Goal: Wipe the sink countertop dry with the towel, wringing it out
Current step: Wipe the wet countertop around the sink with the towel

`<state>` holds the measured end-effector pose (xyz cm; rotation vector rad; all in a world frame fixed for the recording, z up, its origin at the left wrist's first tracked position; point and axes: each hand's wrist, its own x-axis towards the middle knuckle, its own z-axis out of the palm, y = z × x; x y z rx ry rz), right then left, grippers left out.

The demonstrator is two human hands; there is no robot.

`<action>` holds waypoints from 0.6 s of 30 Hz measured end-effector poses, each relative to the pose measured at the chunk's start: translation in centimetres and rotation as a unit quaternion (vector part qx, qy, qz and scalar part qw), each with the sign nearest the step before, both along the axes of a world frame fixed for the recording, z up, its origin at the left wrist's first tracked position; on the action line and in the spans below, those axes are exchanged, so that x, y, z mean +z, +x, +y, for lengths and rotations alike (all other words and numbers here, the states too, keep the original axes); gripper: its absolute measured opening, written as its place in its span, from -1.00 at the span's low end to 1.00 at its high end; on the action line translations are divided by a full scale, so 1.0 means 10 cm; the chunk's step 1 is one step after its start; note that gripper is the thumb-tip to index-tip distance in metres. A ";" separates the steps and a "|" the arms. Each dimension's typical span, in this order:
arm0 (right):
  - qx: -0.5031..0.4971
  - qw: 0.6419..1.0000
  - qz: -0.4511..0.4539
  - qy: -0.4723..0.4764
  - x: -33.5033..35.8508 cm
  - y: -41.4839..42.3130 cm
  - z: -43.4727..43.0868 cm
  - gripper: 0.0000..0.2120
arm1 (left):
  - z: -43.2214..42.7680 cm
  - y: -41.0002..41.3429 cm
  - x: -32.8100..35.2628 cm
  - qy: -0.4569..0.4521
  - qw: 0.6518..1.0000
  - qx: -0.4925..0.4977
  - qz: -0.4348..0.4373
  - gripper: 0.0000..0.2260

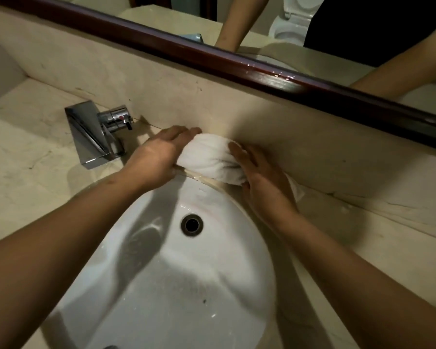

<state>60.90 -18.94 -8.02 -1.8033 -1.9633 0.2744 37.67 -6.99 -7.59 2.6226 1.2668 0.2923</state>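
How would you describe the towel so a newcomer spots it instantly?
Start at the white oval sink basin and go to its far rim, where the counter meets the beige backsplash. The towel lies bunched there between the left hand and right hand. It is the only soft white cloth, right of the chrome faucet.

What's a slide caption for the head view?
Both hands, left hand and right hand, press a bunched white towel behind the sink.
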 end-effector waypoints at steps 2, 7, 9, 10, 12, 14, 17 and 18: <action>0.013 0.999 -0.032 -0.010 -0.09 -0.06 0.00 -0.30 | 0.00 -0.01 -0.02 -0.074 0.996 -0.013 -0.042 -0.18; 0.000 0.999 -0.007 -0.036 -0.17 -0.17 0.06 -0.27 | 0.08 0.00 -0.07 -0.154 0.986 -0.011 -0.059 -0.18; -0.005 0.999 0.022 -0.026 -0.19 -0.17 0.11 -0.35 | 0.11 0.02 -0.15 -0.158 0.983 0.005 -0.089 -0.29; -0.006 0.999 0.043 -0.033 -0.19 -0.18 0.14 -0.39 | 0.13 0.02 -0.18 -0.164 0.981 0.018 -0.098 -0.32; -0.001 0.996 0.071 -0.056 -0.19 -0.20 0.18 -0.41 | 0.14 0.02 -0.23 -0.176 0.977 0.032 -0.113 -0.33; -0.002 0.994 0.086 -0.064 -0.17 -0.21 0.20 -0.44 | 0.15 0.02 -0.24 -0.181 0.975 0.040 -0.124 -0.28; -0.012 0.991 0.098 -0.085 -0.04 -0.20 0.24 -0.46 | 0.15 0.01 -0.26 -0.177 0.975 0.052 -0.124 -0.24; -0.019 0.988 0.112 -0.101 -0.01 -0.19 0.27 -0.49 | 0.14 0.01 -0.26 -0.174 0.975 0.057 -0.124 -0.24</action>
